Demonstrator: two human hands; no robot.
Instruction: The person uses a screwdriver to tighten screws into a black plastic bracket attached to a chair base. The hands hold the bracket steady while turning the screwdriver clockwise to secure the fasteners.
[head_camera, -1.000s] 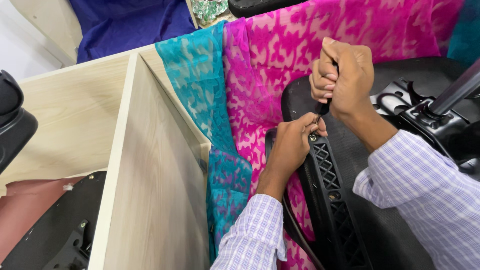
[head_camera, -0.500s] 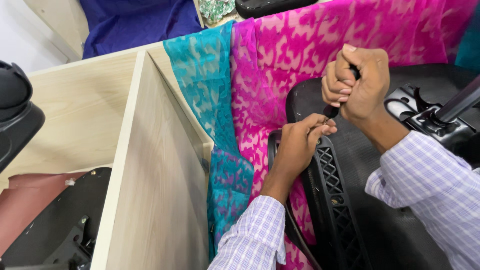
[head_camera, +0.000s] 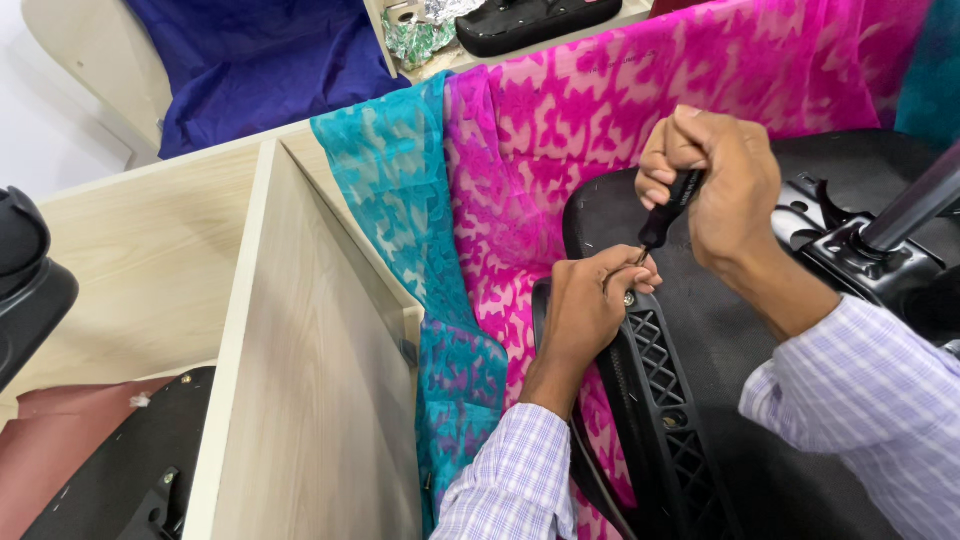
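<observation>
The right hand (head_camera: 725, 190) grips a black screwdriver (head_camera: 668, 210) upright; the left hand (head_camera: 585, 305) pinches its tip at a screw (head_camera: 629, 299) on the black armrest (head_camera: 665, 400).

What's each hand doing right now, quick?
Left hand: fingers pinched at the screwdriver tip on the black lattice chair part.
Right hand: closed around the black screwdriver handle.

Pink-and-teal patterned cloth (head_camera: 560, 130) covers the wooden bench (head_camera: 140, 260), chair seat (head_camera: 740, 400) on top.
</observation>
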